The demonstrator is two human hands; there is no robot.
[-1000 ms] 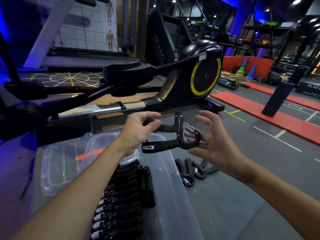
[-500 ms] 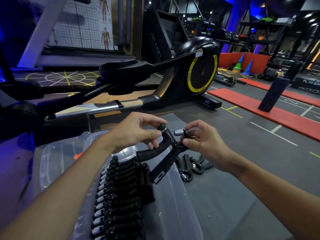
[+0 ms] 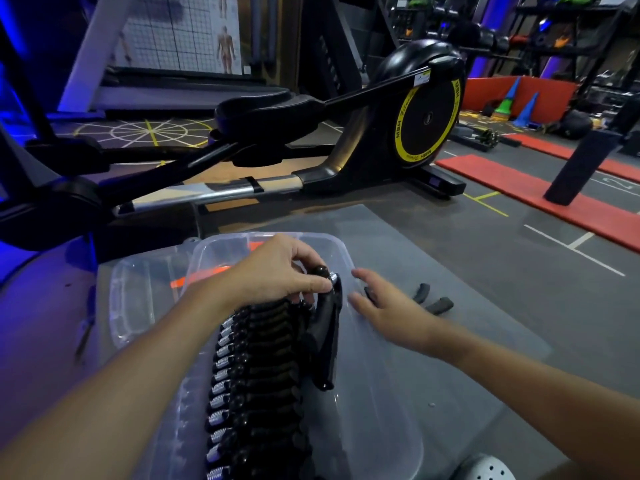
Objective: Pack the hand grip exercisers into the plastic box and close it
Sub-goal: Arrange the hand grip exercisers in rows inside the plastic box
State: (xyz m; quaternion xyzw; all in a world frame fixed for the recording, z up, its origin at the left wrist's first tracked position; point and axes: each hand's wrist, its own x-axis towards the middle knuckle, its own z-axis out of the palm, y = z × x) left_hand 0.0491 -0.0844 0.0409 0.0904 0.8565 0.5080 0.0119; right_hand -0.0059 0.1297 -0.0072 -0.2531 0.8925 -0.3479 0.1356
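Obs., head view, left to right.

- Clear lid (image 3: 135, 306) lies flat on the grey floor (image 3: 485, 271), off the box and touching or overlapping its left side. An orange strip (image 3: 204, 276) shows through the plastic near the far end.
- Plastic box (image 3: 377, 427) is open and sits on the floor directly in front of the person.
- Row of exercisers (image 3: 256, 382) is packed along the box's left half, side by side, with springs to the left and black handles to the right. The right half of the box is bare plastic.
- Left hand (image 3: 277, 275): fingers and thumb are curled round the top of one hand grip exerciser (image 3: 327, 341) at the far end of the row. That exerciser stands inside the box, its handles pointing down toward the person.
- Right hand (image 3: 388, 310): fingers are straight and spread, palm down, holding nothing. It is low beside the box's right wall (contact with wall or floor cannot be told).
- Loose exercisers (image 3: 440, 303) lie on the floor just beyond the right fingertips, outside the box. Only their handle ends are visible.
- Background: elliptical trainer (image 3: 426, 119) stands behind the box, with a red mat (image 3: 519, 188) and a black post (image 3: 578, 168) far right.
- Pale perforated shoe (image 3: 485, 471) sits at the bottom edge.
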